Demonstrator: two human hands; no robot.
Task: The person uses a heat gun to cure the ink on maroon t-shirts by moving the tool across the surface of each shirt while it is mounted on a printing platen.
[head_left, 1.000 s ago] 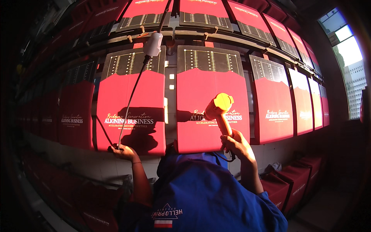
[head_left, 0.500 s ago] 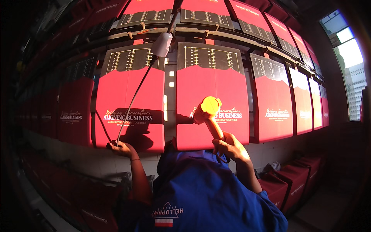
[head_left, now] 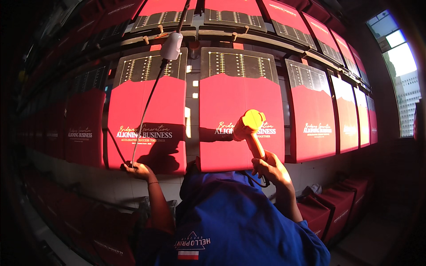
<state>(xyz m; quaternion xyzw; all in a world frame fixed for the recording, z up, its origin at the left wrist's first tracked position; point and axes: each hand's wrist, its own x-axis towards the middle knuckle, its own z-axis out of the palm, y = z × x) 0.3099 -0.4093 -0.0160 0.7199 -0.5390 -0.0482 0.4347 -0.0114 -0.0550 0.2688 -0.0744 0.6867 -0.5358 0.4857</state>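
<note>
left grip [head_left: 140,170] pinches the cable [head_left: 156,80], probably to tame slack. right grip [head_left: 272,168] is wrapped round the yellow blower [head_left: 254,120], over the red panel [head_left: 242,98], likely so it blows downward. farther off, a pale connector [head_left: 171,46] hangs.

The hair dryer [head_left: 249,128] looks like smooth plastic, with a slight sheen where the sun strikes its yellow body. A thin cord [head_left: 147,106] has a rubbery-looking skin, and the pale connector [head_left: 171,45] above it appears to be smooth, hard plastic. The red panels [head_left: 239,99] look like matt cloth, evenly smooth (their pale lettering seems to lie flat on the weave). The dark boards [head_left: 255,64] are flat and matt, of a material hard to tell. Wood shows in the stubby pegs [head_left: 234,37]. The blue shirt [head_left: 235,213] is soft, creased, matt cloth.
</note>
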